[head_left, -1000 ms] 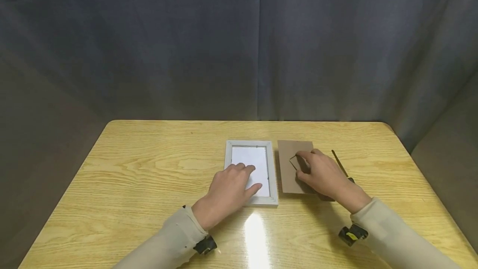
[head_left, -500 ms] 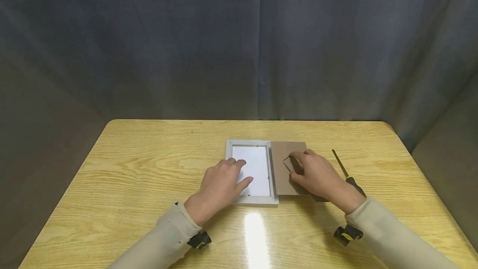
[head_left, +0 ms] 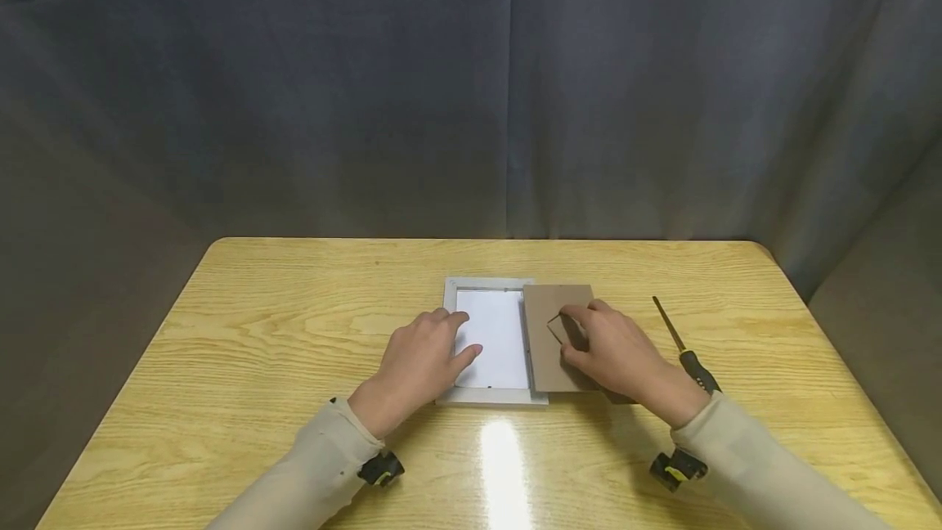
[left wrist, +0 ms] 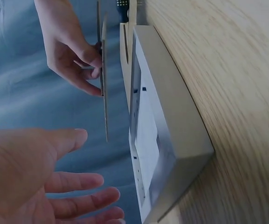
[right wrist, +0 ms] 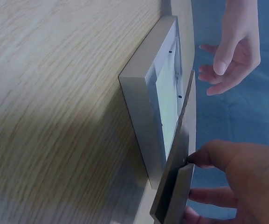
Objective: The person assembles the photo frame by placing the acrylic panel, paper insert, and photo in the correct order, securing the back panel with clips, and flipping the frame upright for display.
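Note:
A light grey picture frame [head_left: 499, 397] lies face down on the wooden table, a white sheet [head_left: 489, 334] inside its opening. My right hand [head_left: 618, 350] pinches the stand leg on a brown backing board [head_left: 540, 375], holding the board raised over the frame's right side. In the right wrist view the board [right wrist: 183, 126] is apart from the frame [right wrist: 136, 98] along most of its length. My left hand [head_left: 412, 362] hovers over the frame's left side, fingers spread and holding nothing; the left wrist view shows this hand [left wrist: 41, 172] apart from the frame [left wrist: 190, 135].
A screwdriver [head_left: 692, 360] with a black and yellow handle lies on the table [head_left: 294, 309] to the right, partly behind my right wrist. Dark curtains [head_left: 368, 88] hang beyond the table's back edge and at both sides.
My right hand has carried the backing board left, from beside the frame to over its right edge. My left hand has drawn back left, uncovering more of the white sheet.

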The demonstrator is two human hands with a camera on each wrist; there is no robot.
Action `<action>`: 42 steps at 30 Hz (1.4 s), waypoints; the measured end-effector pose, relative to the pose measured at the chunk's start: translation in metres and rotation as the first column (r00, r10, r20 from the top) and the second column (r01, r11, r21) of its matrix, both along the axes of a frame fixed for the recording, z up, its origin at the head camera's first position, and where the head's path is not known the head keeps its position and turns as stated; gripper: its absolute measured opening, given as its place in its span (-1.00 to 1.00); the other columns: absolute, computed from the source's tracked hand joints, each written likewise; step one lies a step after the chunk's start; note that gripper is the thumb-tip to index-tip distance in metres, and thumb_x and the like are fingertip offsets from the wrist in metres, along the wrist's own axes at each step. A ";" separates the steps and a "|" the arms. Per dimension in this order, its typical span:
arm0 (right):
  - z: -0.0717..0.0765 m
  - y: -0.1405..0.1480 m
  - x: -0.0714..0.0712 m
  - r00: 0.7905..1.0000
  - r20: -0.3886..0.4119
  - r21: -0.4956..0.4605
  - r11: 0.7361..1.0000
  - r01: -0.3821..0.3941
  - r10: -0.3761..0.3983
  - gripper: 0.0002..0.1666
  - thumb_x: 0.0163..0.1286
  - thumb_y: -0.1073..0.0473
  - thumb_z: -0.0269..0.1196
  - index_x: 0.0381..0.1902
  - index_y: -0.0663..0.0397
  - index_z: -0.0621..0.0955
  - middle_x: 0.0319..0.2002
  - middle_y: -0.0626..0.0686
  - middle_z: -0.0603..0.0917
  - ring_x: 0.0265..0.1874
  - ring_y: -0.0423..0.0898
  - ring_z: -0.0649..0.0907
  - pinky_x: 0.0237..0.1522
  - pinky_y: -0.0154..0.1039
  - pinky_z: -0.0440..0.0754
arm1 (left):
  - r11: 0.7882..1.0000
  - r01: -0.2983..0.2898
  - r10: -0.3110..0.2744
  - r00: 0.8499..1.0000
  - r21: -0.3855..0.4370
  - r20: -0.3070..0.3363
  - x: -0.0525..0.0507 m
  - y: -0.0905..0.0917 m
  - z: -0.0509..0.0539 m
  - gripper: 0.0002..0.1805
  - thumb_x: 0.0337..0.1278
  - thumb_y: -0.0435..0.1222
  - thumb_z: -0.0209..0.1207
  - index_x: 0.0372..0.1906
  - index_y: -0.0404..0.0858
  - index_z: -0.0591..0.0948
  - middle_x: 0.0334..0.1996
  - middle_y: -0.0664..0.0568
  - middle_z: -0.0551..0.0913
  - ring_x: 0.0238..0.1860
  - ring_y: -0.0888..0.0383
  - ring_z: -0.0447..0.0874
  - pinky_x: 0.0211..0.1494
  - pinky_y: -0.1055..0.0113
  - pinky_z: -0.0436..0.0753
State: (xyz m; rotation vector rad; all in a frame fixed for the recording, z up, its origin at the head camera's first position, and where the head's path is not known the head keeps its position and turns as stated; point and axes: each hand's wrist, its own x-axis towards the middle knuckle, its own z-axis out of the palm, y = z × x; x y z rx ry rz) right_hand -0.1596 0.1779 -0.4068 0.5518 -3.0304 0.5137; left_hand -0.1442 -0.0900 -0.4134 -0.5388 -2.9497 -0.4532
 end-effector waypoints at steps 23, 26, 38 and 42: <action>-0.002 -0.020 0.002 0.999 0.020 -0.015 1.000 -0.025 0.025 -0.43 0.19 0.15 0.34 0.17 0.24 0.62 -0.25 0.12 0.64 -0.43 -0.12 0.49 -0.42 -0.24 0.47 | 0.999 0.032 -0.029 0.994 -0.034 0.102 -0.001 -0.021 -0.008 -0.28 0.20 0.06 0.34 0.28 -0.37 0.55 0.27 -0.20 0.60 0.28 -0.15 0.57 0.21 -0.02 0.65; -0.003 -0.023 0.001 0.999 0.014 -0.018 0.999 -0.031 0.031 -0.43 0.19 0.15 0.34 0.17 0.24 0.62 -0.23 0.13 0.65 -0.42 -0.12 0.50 -0.39 -0.21 0.51 | 0.997 0.050 -0.044 0.992 -0.050 0.121 -0.001 -0.022 -0.008 -0.22 0.16 0.07 0.37 0.30 -0.38 0.53 0.29 -0.18 0.58 0.28 -0.14 0.56 0.19 -0.02 0.65; -0.005 -0.036 -0.001 0.999 0.008 -0.019 0.998 -0.053 0.053 -0.42 0.19 0.13 0.34 0.17 0.23 0.62 -0.20 0.14 0.67 -0.39 -0.12 0.52 -0.32 -0.14 0.57 | 0.992 0.096 -0.074 0.970 -0.085 0.231 -0.001 -0.023 -0.008 0.01 -0.08 0.15 0.48 0.40 -0.38 0.44 0.43 -0.19 0.45 0.43 -0.21 0.39 0.34 -0.16 0.50; -0.006 -0.039 -0.001 0.998 0.017 -0.017 0.998 -0.064 0.064 -0.42 0.19 0.12 0.35 0.17 0.22 0.62 -0.20 0.12 0.67 -0.37 -0.11 0.53 -0.31 -0.14 0.58 | 0.989 0.111 -0.084 0.965 -0.095 0.250 0.000 -0.023 -0.008 0.04 -0.13 0.14 0.52 0.40 -0.38 0.44 0.44 -0.19 0.43 0.43 -0.19 0.38 0.36 -0.14 0.49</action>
